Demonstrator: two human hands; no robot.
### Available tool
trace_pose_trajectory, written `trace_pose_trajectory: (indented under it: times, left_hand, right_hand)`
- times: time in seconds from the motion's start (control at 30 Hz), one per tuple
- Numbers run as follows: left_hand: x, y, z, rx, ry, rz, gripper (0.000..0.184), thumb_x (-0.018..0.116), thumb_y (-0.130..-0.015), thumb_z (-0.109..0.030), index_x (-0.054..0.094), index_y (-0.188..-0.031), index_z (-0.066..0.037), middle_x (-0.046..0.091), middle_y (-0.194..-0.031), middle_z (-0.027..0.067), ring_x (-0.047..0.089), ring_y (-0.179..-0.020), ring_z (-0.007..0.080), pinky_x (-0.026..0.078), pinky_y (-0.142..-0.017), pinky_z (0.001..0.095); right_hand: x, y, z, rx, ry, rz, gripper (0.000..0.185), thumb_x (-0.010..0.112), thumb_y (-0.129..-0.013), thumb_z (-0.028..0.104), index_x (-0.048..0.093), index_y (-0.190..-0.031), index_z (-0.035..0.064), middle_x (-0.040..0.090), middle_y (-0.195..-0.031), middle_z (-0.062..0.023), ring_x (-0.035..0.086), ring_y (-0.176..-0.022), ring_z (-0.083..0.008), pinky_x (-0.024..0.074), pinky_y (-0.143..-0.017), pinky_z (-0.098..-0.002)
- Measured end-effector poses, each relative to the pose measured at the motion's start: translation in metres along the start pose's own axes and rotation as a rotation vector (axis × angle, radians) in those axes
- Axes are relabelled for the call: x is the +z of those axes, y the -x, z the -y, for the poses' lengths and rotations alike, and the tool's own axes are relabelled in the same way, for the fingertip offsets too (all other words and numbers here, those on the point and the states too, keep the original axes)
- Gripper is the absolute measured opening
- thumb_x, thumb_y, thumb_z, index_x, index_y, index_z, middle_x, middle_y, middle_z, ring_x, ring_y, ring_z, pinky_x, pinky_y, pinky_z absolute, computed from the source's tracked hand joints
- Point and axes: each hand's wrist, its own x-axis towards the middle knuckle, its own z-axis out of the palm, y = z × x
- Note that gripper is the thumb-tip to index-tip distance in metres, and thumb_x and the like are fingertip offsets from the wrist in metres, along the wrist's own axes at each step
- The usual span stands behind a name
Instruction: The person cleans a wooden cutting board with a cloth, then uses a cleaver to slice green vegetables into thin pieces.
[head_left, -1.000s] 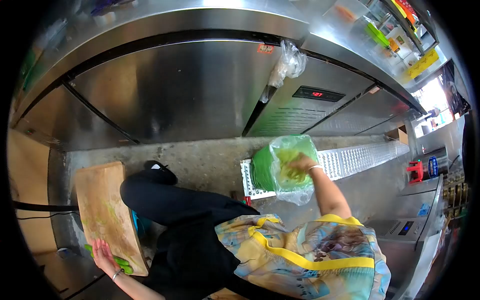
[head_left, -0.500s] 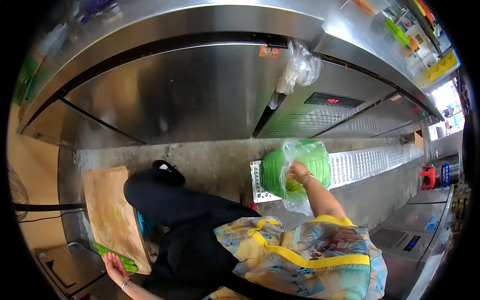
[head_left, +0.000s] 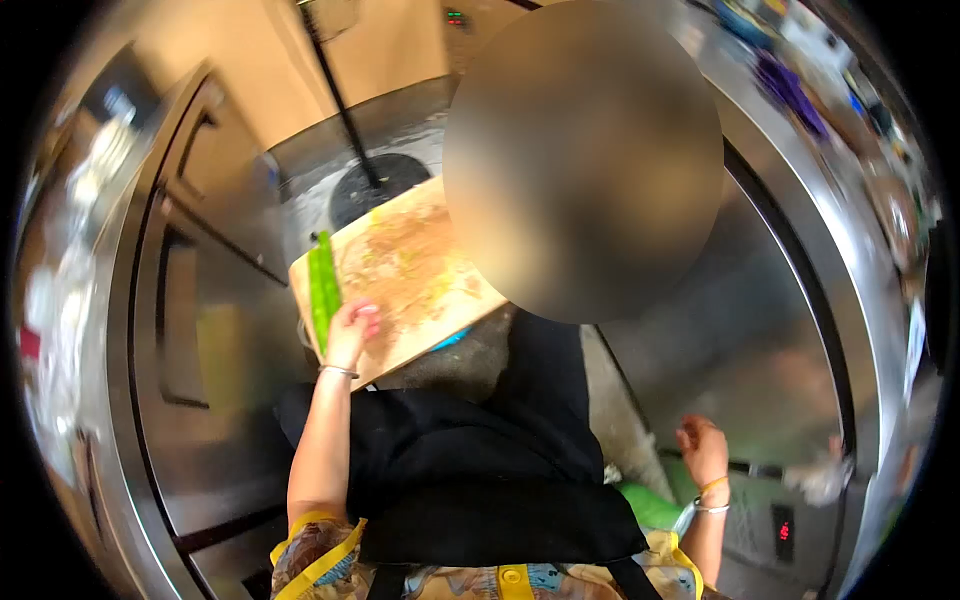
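Several long green vegetables, which look like green peppers (head_left: 323, 285), lie along the left edge of a wooden cutting board (head_left: 400, 270). Beside their lower end, over the board, is my left hand (head_left: 354, 326), fingers loosely curled and slightly blurred, with nothing visible in them. My right hand (head_left: 703, 450) hangs in the air at the lower right, fingers bent and apart, holding nothing that I can see. Just below and left of it shows part of the green basket (head_left: 650, 506); my body and arm hide the rest.
Steel cabinets stand on the left (head_left: 220, 350) and right (head_left: 760, 330). A black round stand base (head_left: 375, 190) with a pole is behind the board. Something blue (head_left: 452, 338) shows under the board. A large blurred patch covers the upper middle.
The view has swung toward the cutting board. My right hand has come out of the bag-lined green basket. My left hand stays by the green peppers, its fingers more curled.
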Motion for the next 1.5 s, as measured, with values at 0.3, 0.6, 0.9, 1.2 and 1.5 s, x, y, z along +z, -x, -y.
trace_pose_trajectory:
  times: [0.3, 0.6, 0.9, 1.2, 1.5]
  left_hand:
    - [0.006, -0.008, 0.059, 0.27, -0.66, -0.311, 0.058, 0.063, -0.071, -0.003, 0.047, -0.125, 0.006, 0.05, -0.122, 0.0235, 0.052, -0.111, 0.0362, 0.044, -0.094, 0.0388]
    - [0.038, -0.109, 0.024, 0.116, -0.71, -0.641, 0.069, 0.06, -0.074, -0.004, 0.032, -0.135, 0.012, 0.028, -0.145, 0.0273, 0.034, -0.127, 0.0424, 0.028, -0.108, 0.0453]
    - [0.041, -0.13, 0.021, 0.138, -0.799, -0.594, 0.057, 0.06, -0.073, 0.0, 0.044, -0.128, 0.004, 0.047, -0.123, 0.0218, 0.045, -0.111, 0.0384, 0.038, -0.097, 0.0438]
    - [0.042, -0.092, 0.008, 0.432, -0.822, -0.133, 0.045, 0.057, -0.072, 0.003, 0.059, -0.115, -0.008, 0.055, -0.115, 0.014, 0.05, -0.105, 0.0346, 0.043, -0.093, 0.0407]
    - [0.035, -0.159, 0.005, 0.361, -1.12, -0.307, 0.03, 0.048, -0.082, -0.011, 0.059, -0.11, -0.011, 0.054, -0.111, 0.0095, 0.049, -0.103, 0.0299, 0.041, -0.09, 0.0421]
  right_hand:
    - [0.178, -0.227, 0.314, -0.767, -0.322, -0.193, 0.036, 0.059, -0.088, 0.017, 0.054, -0.118, -0.0009, 0.055, -0.117, -0.022, 0.052, -0.11, -0.0376, 0.039, -0.099, -0.0429]
    - [0.317, -0.238, 0.404, -0.823, -0.248, -0.105, 0.029, 0.062, -0.08, 0.008, 0.058, -0.108, 0.0019, 0.054, -0.111, -0.0183, 0.05, -0.104, -0.0379, 0.04, -0.091, -0.0452]
    - [0.326, -0.339, 0.482, -1.267, 0.112, 0.168, 0.024, 0.058, -0.082, 0.013, 0.059, -0.103, 0.0014, 0.054, -0.107, -0.017, 0.049, -0.105, -0.0365, 0.0425, -0.092, -0.0428]
    - [0.262, -0.305, 0.38, -1.156, 0.03, 0.352, 0.024, 0.061, -0.079, 0.011, 0.057, -0.102, 0.0039, 0.054, -0.106, -0.0209, 0.051, -0.1, -0.0392, 0.0436, -0.088, -0.0459]
    - [0.312, -0.301, 0.421, -0.937, 0.124, 0.054, 0.025, 0.056, -0.083, 0.015, 0.059, -0.107, 0.0091, 0.053, -0.112, -0.0168, 0.051, -0.102, -0.0359, 0.0405, -0.087, -0.0473]
